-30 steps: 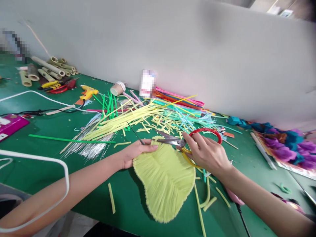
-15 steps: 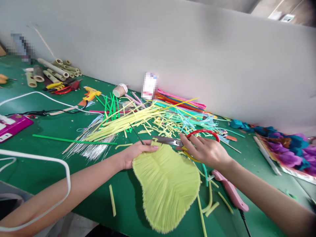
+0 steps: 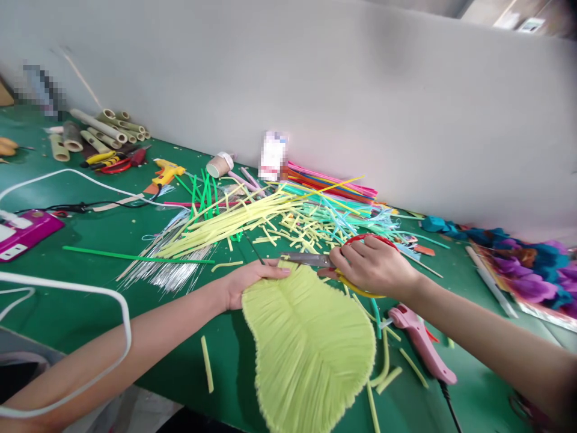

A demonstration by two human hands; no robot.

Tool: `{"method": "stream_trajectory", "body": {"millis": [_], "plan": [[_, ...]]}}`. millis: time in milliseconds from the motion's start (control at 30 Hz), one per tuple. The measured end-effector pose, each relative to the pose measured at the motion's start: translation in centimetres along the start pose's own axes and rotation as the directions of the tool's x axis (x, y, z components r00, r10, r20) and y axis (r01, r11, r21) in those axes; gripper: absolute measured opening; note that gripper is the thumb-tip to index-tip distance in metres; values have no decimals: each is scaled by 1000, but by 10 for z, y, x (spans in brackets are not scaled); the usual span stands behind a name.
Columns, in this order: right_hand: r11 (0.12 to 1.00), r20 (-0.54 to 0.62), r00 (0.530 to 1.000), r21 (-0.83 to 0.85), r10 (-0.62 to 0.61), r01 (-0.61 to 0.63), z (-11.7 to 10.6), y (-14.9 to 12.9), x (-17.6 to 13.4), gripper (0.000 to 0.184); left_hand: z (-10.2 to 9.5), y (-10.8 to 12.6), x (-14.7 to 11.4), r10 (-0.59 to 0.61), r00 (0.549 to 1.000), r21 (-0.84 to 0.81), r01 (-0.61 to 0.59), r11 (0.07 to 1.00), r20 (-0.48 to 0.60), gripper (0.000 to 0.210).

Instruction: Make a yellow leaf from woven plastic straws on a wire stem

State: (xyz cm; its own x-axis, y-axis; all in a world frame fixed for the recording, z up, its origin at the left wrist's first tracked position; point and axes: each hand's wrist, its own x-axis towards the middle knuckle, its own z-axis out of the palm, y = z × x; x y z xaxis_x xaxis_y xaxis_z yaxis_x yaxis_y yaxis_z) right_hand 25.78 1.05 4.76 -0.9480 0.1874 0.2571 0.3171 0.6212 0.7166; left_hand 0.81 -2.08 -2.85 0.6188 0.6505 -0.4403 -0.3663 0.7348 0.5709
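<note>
Near the table's front edge, a green leaf looks fully filled in, its narrow end seemingly uncut, pinched between the left hand's fingers, the right hand's fingers wrapped round scissors, blades at that end

Your head camera looks forward and down; green table near at six o'clock; grey wall beyond at twelve.

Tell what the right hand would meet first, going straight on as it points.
Probably the tip of the leaf, by the scissors, then the left hand holding it; depth is unclear.
</note>
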Motion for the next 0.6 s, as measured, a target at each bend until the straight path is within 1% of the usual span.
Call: {"method": "stream_trajectory", "body": {"millis": [167,233,333,467,600], "plan": [[998,26,999,53,29,-31,-4,1,0,38,0,1,0,-26,998,-20,27,999,58,26],[997,40,999,76,21,-24,-6,2,-2,39,0,0,-1,-34,996,-13,35,999,77,29],[992,79,997,118,26,-35,-7,4,-5,38,0,0,-2,-26,996,-14,27,1000,82,30],[984,141,987,149,75,-96,-6,1,-10,39,1,0,-3,-46,995,-20,48,999,87,31],[967,123,988,226,90,-117,-4,-10,-13,38,1,1,-2,-62,994,-25,64,998,85,31]]}}
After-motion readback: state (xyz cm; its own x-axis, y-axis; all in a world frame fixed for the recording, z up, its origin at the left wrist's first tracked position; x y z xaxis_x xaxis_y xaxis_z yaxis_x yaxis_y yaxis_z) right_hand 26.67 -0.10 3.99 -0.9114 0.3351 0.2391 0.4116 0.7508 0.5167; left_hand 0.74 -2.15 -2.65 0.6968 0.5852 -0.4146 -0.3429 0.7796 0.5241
